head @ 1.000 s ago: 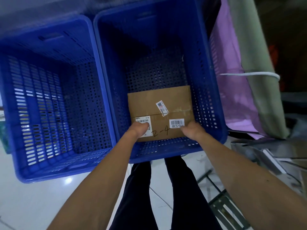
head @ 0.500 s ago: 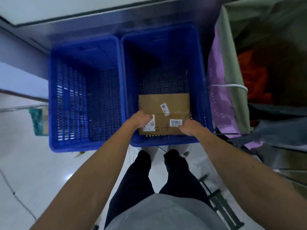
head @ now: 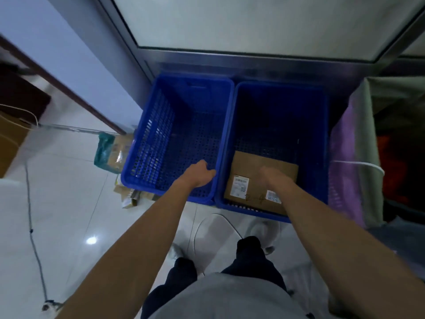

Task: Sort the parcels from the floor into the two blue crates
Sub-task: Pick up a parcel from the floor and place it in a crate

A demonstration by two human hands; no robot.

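Note:
Two blue crates stand side by side on the floor against a metal-framed wall panel. The left crate holds nothing. A flat brown cardboard parcel with white labels lies on the bottom of the right crate, near its front wall. My left hand hovers over the left crate's near right corner, fingers loosely curled, holding nothing. My right hand is blurred above the parcel and grips nothing that I can see.
A green-and-brown packet and some flattened cardboard lie on the white tiles left of the crates. A purple and grey bag stands at the right. A thin cable runs along the floor at left.
Both hands have let go of the parcel, which now rests in the right crate. My left hand moved left over the other crate. My head has risen and pulled back.

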